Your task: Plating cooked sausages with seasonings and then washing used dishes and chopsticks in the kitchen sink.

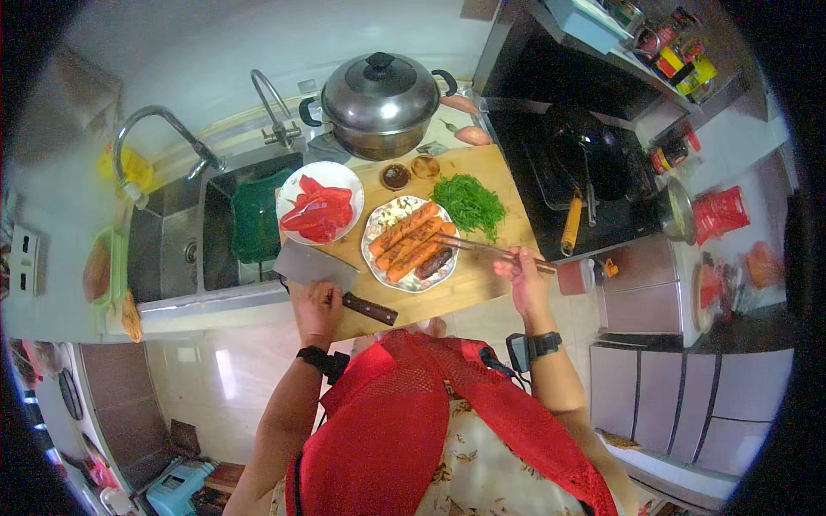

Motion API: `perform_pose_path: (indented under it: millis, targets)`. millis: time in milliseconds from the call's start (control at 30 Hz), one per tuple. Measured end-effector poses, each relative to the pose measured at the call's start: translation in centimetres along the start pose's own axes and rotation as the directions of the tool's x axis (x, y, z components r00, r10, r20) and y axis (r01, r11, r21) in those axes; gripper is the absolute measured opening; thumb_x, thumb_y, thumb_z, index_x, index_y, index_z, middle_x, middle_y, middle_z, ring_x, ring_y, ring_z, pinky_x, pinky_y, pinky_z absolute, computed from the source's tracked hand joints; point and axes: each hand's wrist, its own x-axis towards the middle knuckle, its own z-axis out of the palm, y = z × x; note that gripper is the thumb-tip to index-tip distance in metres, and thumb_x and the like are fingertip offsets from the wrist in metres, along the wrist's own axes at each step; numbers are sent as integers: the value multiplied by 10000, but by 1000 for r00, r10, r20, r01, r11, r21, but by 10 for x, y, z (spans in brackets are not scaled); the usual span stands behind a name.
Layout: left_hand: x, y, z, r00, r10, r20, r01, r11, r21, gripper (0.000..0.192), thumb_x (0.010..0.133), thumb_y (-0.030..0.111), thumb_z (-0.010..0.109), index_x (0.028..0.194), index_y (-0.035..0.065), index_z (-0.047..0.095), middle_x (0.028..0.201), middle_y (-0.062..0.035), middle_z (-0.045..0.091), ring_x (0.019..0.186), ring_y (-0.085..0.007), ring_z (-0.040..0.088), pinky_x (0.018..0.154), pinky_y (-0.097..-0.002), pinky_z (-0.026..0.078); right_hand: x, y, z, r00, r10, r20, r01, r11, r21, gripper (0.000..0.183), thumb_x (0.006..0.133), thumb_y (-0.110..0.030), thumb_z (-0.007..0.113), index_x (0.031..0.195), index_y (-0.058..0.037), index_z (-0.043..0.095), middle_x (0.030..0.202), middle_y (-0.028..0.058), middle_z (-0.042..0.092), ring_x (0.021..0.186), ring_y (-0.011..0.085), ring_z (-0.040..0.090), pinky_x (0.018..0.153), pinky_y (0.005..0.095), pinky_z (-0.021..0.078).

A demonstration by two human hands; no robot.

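My right hand (pixel 526 277) grips a pair of brown chopsticks (pixel 484 247), whose tips reach the browned orange sausages (pixel 408 248) on a patterned plate (pixel 372 269). A shorter dark sausage (pixel 434 263) and chopped pale bits share that plate. My left hand (pixel 319 308) rests at the near left of the wooden cutting board (pixel 477 284), touching the cleaver (pixel 316 266). Its fingers are curled beside the brown handle, and their grip is unclear. Cut red peppers (pixel 319 209) fill a white plate (pixel 284 193) behind the blade. Shredded greens (pixel 469 205) are heaped at the right.
A lidded steel pot (pixel 381 106) stands behind the board, near two small bowls (pixel 395 176). The double sink (pixel 169 258) with two taps lies left, holding a green basin (pixel 258 213). On the right, a wok (pixel 584 155) with a wooden handle sits on the black stove (pixel 516 174).
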Motion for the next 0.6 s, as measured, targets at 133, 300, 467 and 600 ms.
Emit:
perform_pose_path:
  millis: [133,300,467,600]
  targets:
    - [3,6,-3,1000,11,29,-12,1000,25,67,778,118,613,779,64,574,809,-124,592,790,-338,562,694,-414,458,-19,-22,32,994,-76,80,93,965,-244,254,941,-198,477,938,47,546,828,149,624,656,216,655,596,315,560]
    - [3,7,-2,1000,29,8,-29,1000,4,62,784,113,608,773,65,570,801,-122,589,770,-336,559,683,-419,456,-13,-14,57,970,-109,217,183,914,-361,216,931,-129,478,916,67,568,856,145,633,704,202,664,629,286,549]
    - [-1,7,-5,999,35,-2,-35,999,18,79,784,112,616,744,63,569,750,-120,576,739,-325,555,662,-425,454,-26,-19,66,970,-123,208,181,941,-287,188,924,-94,482,919,70,573,853,134,634,700,197,663,644,273,545]
    - [2,10,-6,1000,-19,12,19,1000,-15,75,783,115,619,740,67,580,742,-120,584,737,-325,557,664,-425,454,-31,-28,53,967,-62,246,164,892,-422,219,933,-124,472,926,71,571,822,125,622,695,197,661,627,280,543]
